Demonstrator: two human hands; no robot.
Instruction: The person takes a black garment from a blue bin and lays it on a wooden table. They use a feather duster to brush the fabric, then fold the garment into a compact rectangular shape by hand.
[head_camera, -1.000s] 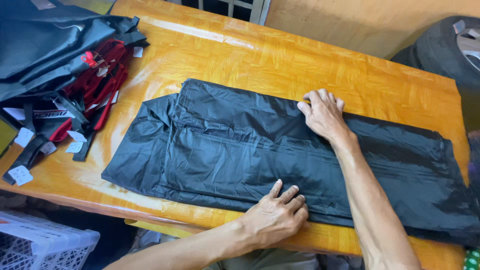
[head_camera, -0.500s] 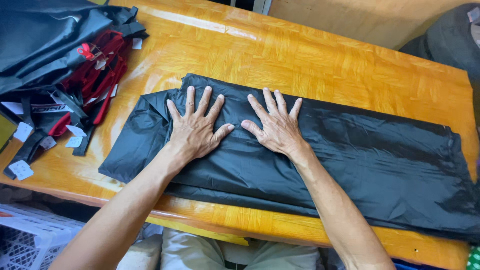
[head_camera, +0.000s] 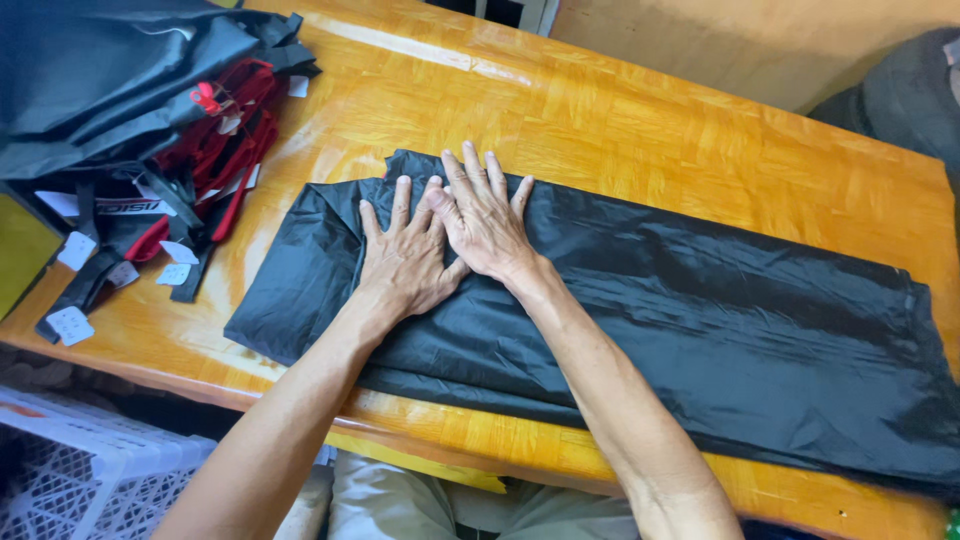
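Note:
A long black shiny garment (head_camera: 700, 310) lies folded flat across the wooden table (head_camera: 620, 130). My left hand (head_camera: 405, 255) presses palm-down on its left part with fingers spread. Right beside it, touching at the thumb side, my right hand (head_camera: 485, 215) also lies flat on the fabric, fingers apart and pointing away from me. Neither hand grips anything; both rest on top of the garment near its left end.
A pile of black and red bags with straps and white tags (head_camera: 140, 130) fills the table's left end. A white plastic crate (head_camera: 80, 470) stands below the front edge at left. A dark rounded object (head_camera: 910, 90) sits at far right.
Both hands slid left along the garment and came together. One second ago they were apart, the left at the near edge and the right at the far edge.

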